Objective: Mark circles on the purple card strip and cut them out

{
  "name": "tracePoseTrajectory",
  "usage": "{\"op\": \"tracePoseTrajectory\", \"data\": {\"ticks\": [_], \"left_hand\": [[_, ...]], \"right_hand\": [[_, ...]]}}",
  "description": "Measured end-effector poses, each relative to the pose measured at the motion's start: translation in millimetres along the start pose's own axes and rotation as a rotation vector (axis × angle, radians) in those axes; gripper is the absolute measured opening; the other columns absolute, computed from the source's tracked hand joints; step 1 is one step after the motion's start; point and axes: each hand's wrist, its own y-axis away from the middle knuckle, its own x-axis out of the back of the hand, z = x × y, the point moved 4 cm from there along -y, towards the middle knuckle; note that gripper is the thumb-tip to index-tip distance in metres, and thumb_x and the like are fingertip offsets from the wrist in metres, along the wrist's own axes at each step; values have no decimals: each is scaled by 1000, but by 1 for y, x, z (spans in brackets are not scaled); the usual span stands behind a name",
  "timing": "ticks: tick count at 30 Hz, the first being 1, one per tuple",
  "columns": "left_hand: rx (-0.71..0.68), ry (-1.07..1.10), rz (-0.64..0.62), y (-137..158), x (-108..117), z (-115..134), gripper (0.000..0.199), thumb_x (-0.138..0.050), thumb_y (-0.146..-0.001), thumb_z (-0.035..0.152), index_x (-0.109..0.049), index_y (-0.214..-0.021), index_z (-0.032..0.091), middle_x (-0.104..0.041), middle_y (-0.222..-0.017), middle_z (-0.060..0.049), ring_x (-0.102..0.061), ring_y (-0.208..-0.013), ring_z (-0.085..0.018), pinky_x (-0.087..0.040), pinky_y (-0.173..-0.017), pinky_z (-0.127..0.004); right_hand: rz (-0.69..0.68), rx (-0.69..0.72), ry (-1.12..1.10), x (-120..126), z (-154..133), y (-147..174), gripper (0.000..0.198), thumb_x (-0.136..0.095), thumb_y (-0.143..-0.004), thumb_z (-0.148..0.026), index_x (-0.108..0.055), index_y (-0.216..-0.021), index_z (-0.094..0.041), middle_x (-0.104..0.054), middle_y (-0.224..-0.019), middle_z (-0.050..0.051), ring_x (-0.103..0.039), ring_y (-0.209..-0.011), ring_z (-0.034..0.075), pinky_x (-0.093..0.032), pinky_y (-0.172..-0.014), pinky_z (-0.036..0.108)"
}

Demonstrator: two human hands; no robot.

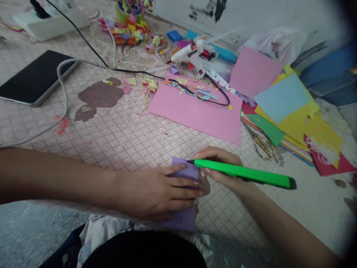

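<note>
My left hand [164,191] lies flat with its fingers spread, pressing a strip of purple paper [182,220] against the quilted cloth near the table's front edge. Small drawn circles show on the strip above and below my fingers; the rest of its surface is covered. My right hand [223,167] is closed around a bright green pen [245,173] with a dark tip and a dark end. The pen points left, its tip at the upper right part of the purple strip, close to my left index finger.
Beyond my hands lies a pink sheet [195,119] with paper scraps and a cable, a white glue gun [185,54] behind it. Scissors [262,145] and coloured paper [284,96] are at right. A phone [39,78], cable [66,89] and power strip [52,24] occupy the left.
</note>
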Motion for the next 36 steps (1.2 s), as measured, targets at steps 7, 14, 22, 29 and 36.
{"op": "tracePoseTrajectory", "data": {"ticks": [7, 14, 22, 29, 36], "left_hand": [[12, 24, 25, -1, -1, 0, 42, -43, -98, 35, -51, -137, 22, -35, -155, 0, -24, -147, -17, -7, -126, -40], [-5, -24, 28, 0, 0, 1, 44, -40, -99, 35, -49, -139, 20, -34, -155, 0, -25, -147, -18, -14, -125, -43], [-8, -38, 3, 0, -1, 1, 45, -38, -100, 36, -47, -141, 21, -31, -156, 1, -24, -147, -18, -13, -125, -43], [5, -12, 5, 0, -1, 0, 45, -41, -99, 36, -47, -141, 20, -32, -156, 0, -25, -147, -18, -8, -126, -42], [16, 22, -24, 0, 1, 1, 45, -40, -100, 34, -45, -142, 19, -29, -157, -1, -23, -148, -17, -5, -126, -41]], "right_hand": [[-15, -8, 3, 0, 0, -1, 23, -62, -85, -22, -66, -108, -22, -68, -100, 5, -64, -88, 17, -51, -70, 29], [-24, -20, 17, 0, -1, -2, 23, -62, -85, -24, -66, -108, -22, -68, -101, 5, -64, -92, 19, -51, -73, 30], [-29, -47, 26, -1, -3, -3, 23, -62, -86, -28, -66, -108, -22, -67, -98, 4, -63, -89, 17, -50, -72, 28], [30, -19, -32, -1, -3, -1, 21, -62, -87, -28, -66, -107, -22, -68, -99, 5, -64, -88, 17, -51, -72, 29], [91, -9, -3, -2, 4, 4, 21, -63, -84, -21, -66, -105, -23, -68, -98, 4, -64, -86, 17, -52, -73, 30]]}}
